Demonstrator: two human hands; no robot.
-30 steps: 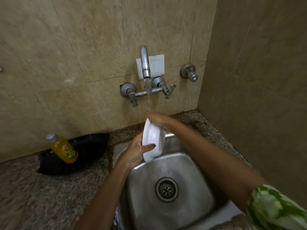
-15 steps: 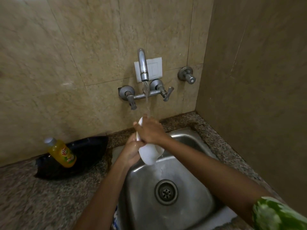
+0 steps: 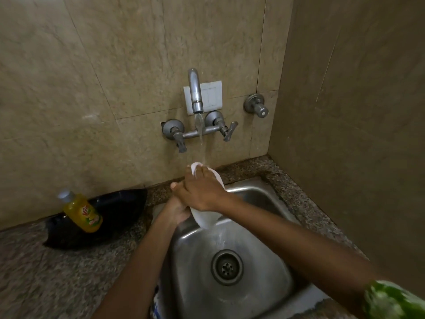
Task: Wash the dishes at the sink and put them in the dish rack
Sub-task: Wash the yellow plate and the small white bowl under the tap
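Note:
A small white bowl (image 3: 207, 218) is held on edge over the steel sink (image 3: 257, 256), under the stream from the wall tap (image 3: 195, 93). My left hand (image 3: 178, 209) grips the bowl from the left and below. My right hand (image 3: 199, 191) lies across the bowl's face, covering most of it, with fingers reaching to its upper rim. Water runs off the bowl's lower edge into the basin. No dish rack shows in this view.
A yellow dish-soap bottle (image 3: 82, 212) leans in a black tray (image 3: 115, 210) on the granite counter (image 3: 57, 272) left of the sink. The drain (image 3: 227, 267) sits mid-basin. Tiled walls close in at the back and right; a valve knob (image 3: 258, 108) juts out.
My right hand has slid from the bowl's top rim down across its face, hiding most of it. The bowl has turned and dropped a little under the water.

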